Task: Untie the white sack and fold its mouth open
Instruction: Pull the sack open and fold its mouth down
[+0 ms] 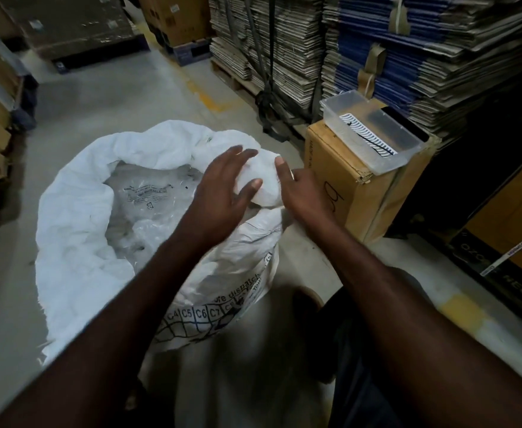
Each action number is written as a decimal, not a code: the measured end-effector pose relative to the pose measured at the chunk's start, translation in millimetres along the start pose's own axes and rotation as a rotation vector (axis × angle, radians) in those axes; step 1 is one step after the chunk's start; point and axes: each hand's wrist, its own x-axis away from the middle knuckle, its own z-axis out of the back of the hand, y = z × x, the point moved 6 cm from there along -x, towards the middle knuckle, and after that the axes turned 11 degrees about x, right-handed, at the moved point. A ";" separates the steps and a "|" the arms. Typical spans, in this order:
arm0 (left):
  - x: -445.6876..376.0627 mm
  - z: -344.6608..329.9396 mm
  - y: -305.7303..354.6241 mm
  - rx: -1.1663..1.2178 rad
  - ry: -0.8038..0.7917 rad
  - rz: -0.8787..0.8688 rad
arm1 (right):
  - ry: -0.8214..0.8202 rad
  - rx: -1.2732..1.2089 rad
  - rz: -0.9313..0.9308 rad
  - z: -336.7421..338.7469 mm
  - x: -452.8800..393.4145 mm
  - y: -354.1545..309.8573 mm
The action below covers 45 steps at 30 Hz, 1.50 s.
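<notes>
Left hand [222,188] spread nearly flat and right hand [303,193] thumb-on, fingers hidden, at the bunched rim of the white sack [77,211]: best roll that lump outward evenly

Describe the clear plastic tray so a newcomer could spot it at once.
Find the tall stacks of flattened cardboard along the back right. In front of them, right of the white sack, stands a brown cardboard box. The tray sits on top of it: the only see-through thing there, with a black-and-white striped card inside.
</notes>
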 end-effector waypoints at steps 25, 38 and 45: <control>-33.2 -18.5 -20.8 -0.054 -0.082 -0.367 | -0.107 -0.006 -0.008 0.6 -0.4 -1.2; -76.6 -24.3 -29.4 -0.515 -0.059 -0.307 | -0.135 0.017 -0.067 -1.6 2.9 -15.4; -92.8 -20.0 -32.5 -0.275 -0.051 -0.370 | -0.449 -0.545 -0.181 -20.9 -22.8 -36.5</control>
